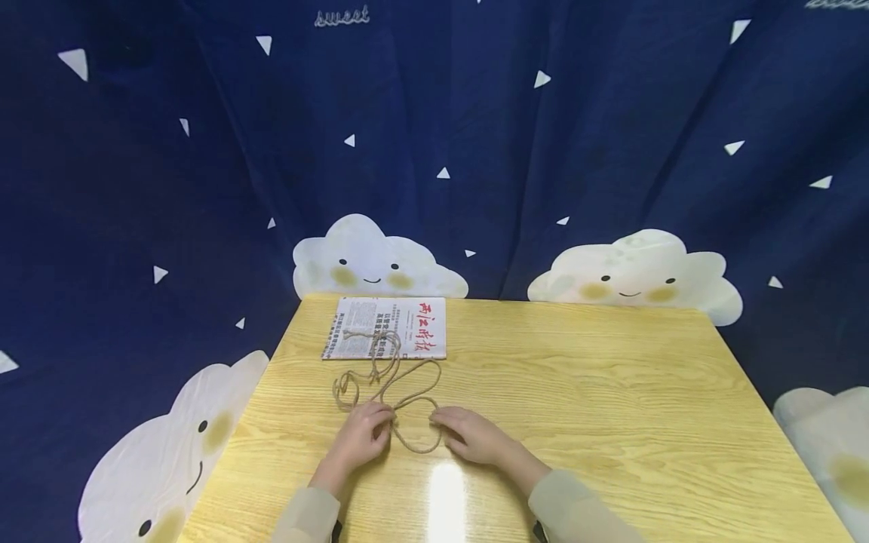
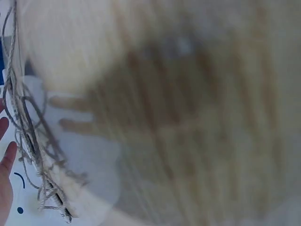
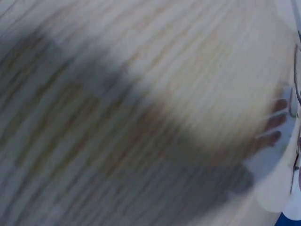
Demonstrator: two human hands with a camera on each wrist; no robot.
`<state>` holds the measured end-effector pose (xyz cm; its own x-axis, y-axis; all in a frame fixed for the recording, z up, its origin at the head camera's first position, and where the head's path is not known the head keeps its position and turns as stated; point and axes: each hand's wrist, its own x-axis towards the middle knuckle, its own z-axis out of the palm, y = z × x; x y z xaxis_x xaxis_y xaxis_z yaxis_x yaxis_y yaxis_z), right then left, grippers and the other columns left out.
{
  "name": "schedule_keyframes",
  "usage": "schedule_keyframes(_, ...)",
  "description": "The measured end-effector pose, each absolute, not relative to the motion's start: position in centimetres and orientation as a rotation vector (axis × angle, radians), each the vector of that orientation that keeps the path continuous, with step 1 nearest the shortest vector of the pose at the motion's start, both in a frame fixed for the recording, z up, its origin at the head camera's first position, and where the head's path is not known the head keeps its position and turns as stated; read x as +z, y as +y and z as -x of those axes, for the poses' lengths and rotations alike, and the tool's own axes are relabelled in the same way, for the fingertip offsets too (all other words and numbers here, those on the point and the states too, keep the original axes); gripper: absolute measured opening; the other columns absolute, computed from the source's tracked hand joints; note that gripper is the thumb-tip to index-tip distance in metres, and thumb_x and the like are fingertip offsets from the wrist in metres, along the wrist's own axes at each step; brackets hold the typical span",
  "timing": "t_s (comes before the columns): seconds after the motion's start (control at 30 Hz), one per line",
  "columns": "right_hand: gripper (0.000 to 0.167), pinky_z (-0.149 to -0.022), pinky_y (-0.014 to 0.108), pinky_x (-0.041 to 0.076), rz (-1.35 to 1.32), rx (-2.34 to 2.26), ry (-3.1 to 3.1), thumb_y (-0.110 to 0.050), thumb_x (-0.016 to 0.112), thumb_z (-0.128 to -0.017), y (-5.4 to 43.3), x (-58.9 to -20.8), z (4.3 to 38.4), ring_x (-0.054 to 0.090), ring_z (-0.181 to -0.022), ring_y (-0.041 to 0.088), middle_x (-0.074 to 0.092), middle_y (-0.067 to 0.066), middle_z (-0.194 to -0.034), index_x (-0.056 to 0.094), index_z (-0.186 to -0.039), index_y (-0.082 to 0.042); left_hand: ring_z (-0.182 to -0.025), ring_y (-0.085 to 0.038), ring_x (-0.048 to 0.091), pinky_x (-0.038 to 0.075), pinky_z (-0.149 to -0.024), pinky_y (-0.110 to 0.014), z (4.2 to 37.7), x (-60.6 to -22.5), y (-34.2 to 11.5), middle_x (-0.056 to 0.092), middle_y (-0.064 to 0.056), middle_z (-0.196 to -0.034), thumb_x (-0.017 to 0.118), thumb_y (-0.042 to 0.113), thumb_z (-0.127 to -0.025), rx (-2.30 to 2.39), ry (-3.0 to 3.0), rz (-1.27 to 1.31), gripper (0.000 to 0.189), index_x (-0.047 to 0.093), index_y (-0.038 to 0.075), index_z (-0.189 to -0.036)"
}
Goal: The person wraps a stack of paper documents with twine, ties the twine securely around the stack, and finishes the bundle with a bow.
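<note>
A thin tan rope (image 1: pixel 421 450) lies in loose loops on the wooden table. My left hand (image 1: pixel 364 436) pinches it with thumb and forefinger where the strands cross, at the left of the front loop. At that loop's right side my right hand (image 1: pixel 474 437) holds the rope by the fingertips, palm down. In the left wrist view the rope (image 2: pixel 28 117) runs along the left edge beside a few fingers (image 2: pixel 7 157). Only a strip of rope (image 3: pixel 296 80) appears in the right wrist view; the right grip is mostly hidden there.
A folded newspaper (image 1: pixel 424 328) lies at the table's back left, with the rope's far end over it. The wooden tabletop (image 1: pixel 597 392) extends to the right. Behind the table hangs a dark blue curtain (image 1: pixel 407 98) with clouds and triangles.
</note>
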<state>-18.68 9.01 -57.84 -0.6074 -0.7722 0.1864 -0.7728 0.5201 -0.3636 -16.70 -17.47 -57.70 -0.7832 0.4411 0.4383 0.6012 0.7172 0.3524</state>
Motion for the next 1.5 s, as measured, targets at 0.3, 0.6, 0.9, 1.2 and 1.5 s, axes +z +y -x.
schedule_keyframes(0.3, 0.025, -0.097, 0.035, 0.042, -1.346, 0.572, -2.729, -0.018, 0.053, -0.092, 8.5, -58.9, 18.2, 0.052, -0.111, 0.019, 0.057, 0.004, -0.116, 0.06, -0.115, -0.01, -0.1, -0.025, 0.053, 0.036, -0.097, -0.049, 15.9, -58.5, -17.5, 0.063, -0.005, -0.101, 0.067, 0.006, -0.072, -0.611, -2.69, 0.791, 0.021, 0.068, 0.01, -0.092)
schedule_keyframes(0.6, 0.006, -0.096, 0.043, 0.039, -1.2, 0.463, -2.716, -0.025, 0.058, -0.089, 9.4, -59.1, 18.2, 0.051, -0.101, 0.015, 0.056, -0.007, -0.096, 0.059, -0.086, -0.02, -0.091, -0.017, 0.054, 0.04, -0.092, -0.044, 16.2, -59.2, -17.5, 0.062, 0.004, -0.088, 0.075, 0.01, -0.072, -0.474, -2.632, 0.766, 0.012, 0.067, 0.016, -0.079)
schedule_keyframes(0.9, 0.004, -0.102, 0.043, 0.036, -1.412, 0.618, -2.498, -0.015, 0.057, -0.089, 10.7, -59.3, 18.8, 0.055, -0.099, 0.014, 0.059, -0.004, -0.092, 0.057, -0.085, -0.015, -0.085, -0.016, 0.057, 0.044, -0.088, -0.041, 16.6, -59.3, -17.2, 0.062, 0.005, -0.083, 0.073, 0.01, -0.076, -0.503, -2.614, 0.749, 0.01, 0.067, 0.014, -0.083)
schedule_keyframes(1.2, 0.007, -0.078, 0.022, 0.049, -1.413, 0.622, -2.379, -0.012, 0.067, -0.082, 12.1, -59.1, 19.6, 0.057, -0.079, 0.007, 0.06, -0.007, -0.083, 0.062, -0.088, -0.012, -0.082, -0.014, 0.059, 0.048, -0.083, -0.034, 16.9, -59.2, -17.1, 0.061, 0.004, -0.083, 0.072, 0.004, -0.075, -0.512, -2.582, 0.751, 0.014, 0.066, 0.011, -0.085)
schedule_keyframes(1.5, 0.012, -0.07, 0.017, 0.049, -1.298, 0.606, -2.37, -0.009, 0.07, -0.078, 15.2, -59.4, 20.5, 0.056, -0.073, 0.007, 0.06, -0.006, -0.079, 0.065, -0.089, -0.01, -0.083, -0.017, 0.059, 0.047, -0.085, -0.04, 17.4, -59.2, -17.2, 0.061, 0.003, -0.083, 0.073, 0.005, -0.073, -0.495, -2.566, 0.752, 0.015, 0.063, 0.012, -0.083)
